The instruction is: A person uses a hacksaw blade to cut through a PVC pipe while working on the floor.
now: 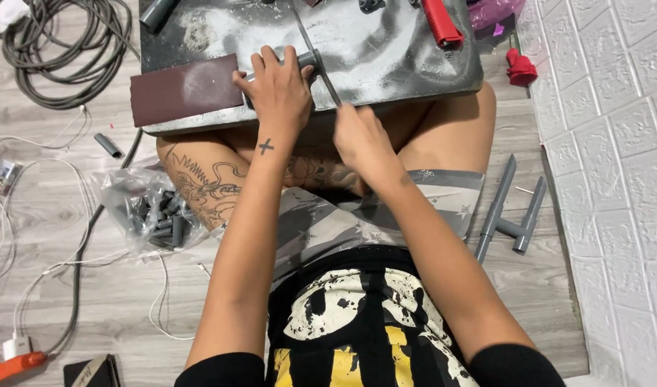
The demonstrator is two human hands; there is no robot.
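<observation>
My left hand (278,89) presses down on a short grey plastic pipe (305,59) lying on a dusty dark board (386,57) across my lap. My right hand (360,132) is closed around the handle end of a thin saw blade (310,43) that runs diagonally up across the pipe. The blade meets the pipe just right of my left fingers. Most of the pipe is hidden under my left hand.
A sheet of brown sandpaper (181,89) lies on the board's left edge. A red-handled tool (441,21) rests at the board's top right. A plastic bag of grey pipe pieces (153,211) sits left, joined pipes (507,215) right, coiled cable (63,43) top left, white wall right.
</observation>
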